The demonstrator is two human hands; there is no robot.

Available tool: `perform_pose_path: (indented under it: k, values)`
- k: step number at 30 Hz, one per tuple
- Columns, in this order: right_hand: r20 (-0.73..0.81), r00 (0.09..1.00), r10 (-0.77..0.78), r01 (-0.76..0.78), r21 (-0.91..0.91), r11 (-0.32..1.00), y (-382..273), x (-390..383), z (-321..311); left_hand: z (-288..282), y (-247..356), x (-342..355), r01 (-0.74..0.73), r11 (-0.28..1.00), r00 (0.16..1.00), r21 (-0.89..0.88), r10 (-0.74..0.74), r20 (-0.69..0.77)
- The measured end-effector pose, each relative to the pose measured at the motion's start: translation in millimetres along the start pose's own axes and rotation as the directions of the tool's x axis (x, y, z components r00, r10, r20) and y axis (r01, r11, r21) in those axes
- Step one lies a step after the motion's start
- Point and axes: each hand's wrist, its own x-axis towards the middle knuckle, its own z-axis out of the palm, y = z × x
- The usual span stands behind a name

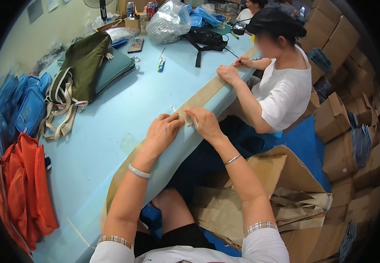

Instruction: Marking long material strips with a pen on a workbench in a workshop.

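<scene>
A long khaki fabric strip runs along the near edge of the light-blue table. My left hand rests on it, fingers lying bent over the fabric with the tips near my right hand. Just to the right, my right hand is closed in a pinch on a thin pale stick, pen-like in shape, held against the strip. Its tip is too small to make out. Farther along the same strip, a person in a white top and black cap has both hands on it, one holding a dark pen.
Green bags, blue bags and red-orange fabric lie at left. Thread snips, a phone and a black pouch sit farther back. An open cardboard box stands by my right arm; stacked boxes fill the right.
</scene>
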Motion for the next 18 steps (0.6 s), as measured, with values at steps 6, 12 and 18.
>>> perform_pose_path:
  k: [6,12,18]
  values:
    - [-0.004,0.997,0.077,-0.076,0.040,0.996,0,-5,3,0,-1,0,0.035,0.999,0.995,-0.026,-0.033,0.093]
    - [-0.147,0.960,0.237,-0.205,0.203,0.957,-40,-9,4,1,-5,0,0.028,0.998,0.996,-0.047,-0.024,0.084]
    - [-0.145,0.967,0.208,-0.171,0.232,0.957,-77,-9,20,14,-17,-3,-0.026,0.999,0.999,0.020,0.026,0.021]
